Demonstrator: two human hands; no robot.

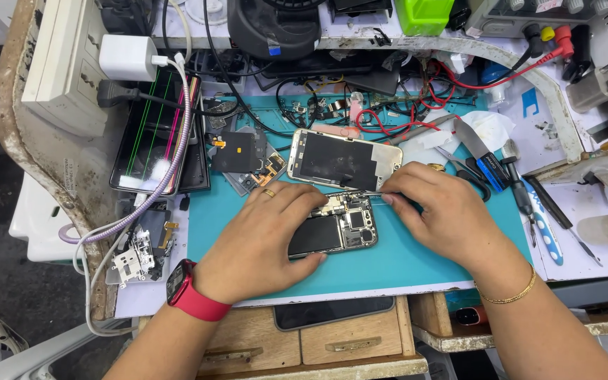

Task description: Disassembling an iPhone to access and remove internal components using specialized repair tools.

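Note:
An opened smartphone (339, 229) lies on the teal work mat (416, 260), its black battery and circuit board exposed. My left hand (265, 236), with a ring and a red wrist watch, rests on the phone's left side and holds it down. My right hand (434, 211), with a thin gold bracelet, pinches thin metal tweezers (367, 193) whose tips reach the phone's top edge. Just behind lies the phone's detached screen panel (343, 158), face down.
A cracked phone with green and pink lines (150, 134) lies at the left under a braided cable. Screwdrivers and a knife (487, 162) sit at the right. Red wires, small parts and brackets (135, 257) crowd the bench. Another phone (332, 313) sits in the drawer slot below.

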